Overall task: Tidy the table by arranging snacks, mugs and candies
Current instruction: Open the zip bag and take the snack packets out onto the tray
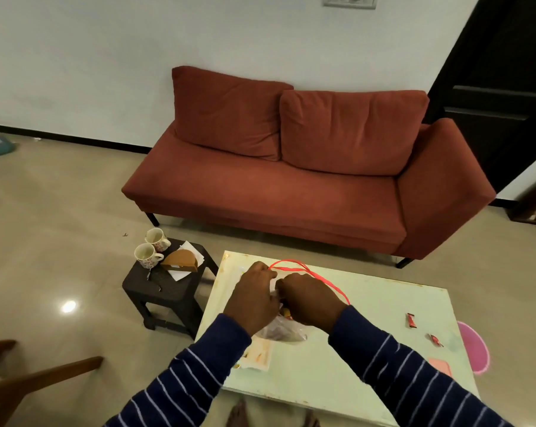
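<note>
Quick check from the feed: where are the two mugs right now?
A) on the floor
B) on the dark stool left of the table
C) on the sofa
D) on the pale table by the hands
B: both mugs stand at the far corner of the dark stool, next to a brown holder with white paper, apart from the pale table where both hands work on a clear bag.
</note>
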